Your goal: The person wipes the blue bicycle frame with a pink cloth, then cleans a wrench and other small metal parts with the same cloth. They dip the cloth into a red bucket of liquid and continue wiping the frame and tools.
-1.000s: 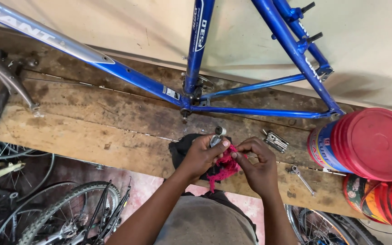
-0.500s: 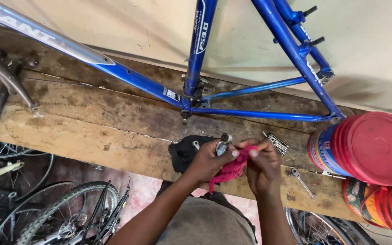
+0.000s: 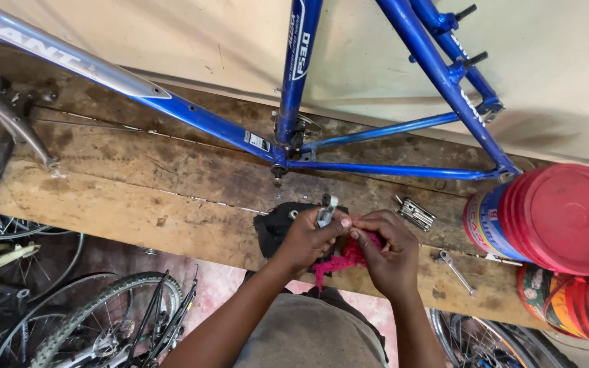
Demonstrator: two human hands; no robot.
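— Both hands are sitting lower and a touch further right than a second ago, and the pink rag is getting bunched tighter between them; the metal part is now poking up above the left thumb rather than lying across the knuckles.

— What's the biggest thing around them?

— That's the blue bicycle frame (image 3: 294, 102), lying across the wooden workbench (image 3: 138, 184) with its bottom bracket just above the hands. To the right, a red-lidded bucket (image 3: 553, 218) is resting on its side, with more red tubs beneath it. Spoked wheels (image 3: 97, 320) are leaning on the floor at lower left.

— And on the bench itself?

— A black cloth (image 3: 277, 225) is lying just behind the left hand. A folding multi-tool (image 3: 415, 212) is sitting near the right hand, and a small spanner (image 3: 452, 264) is lying beside it, closer to the bench edge.

— What are the hands doing?

— The left hand (image 3: 305, 238) is pinching a small silver metal part (image 3: 326, 210) between thumb and curled fingers, holding it upright. The right hand (image 3: 390, 255) is pressing its fingertips together on the pink rag (image 3: 345, 257), thumb touching the left thumb. Judging by that grip, the rag is being worked against the part's lower end, which is hidden in the fists.
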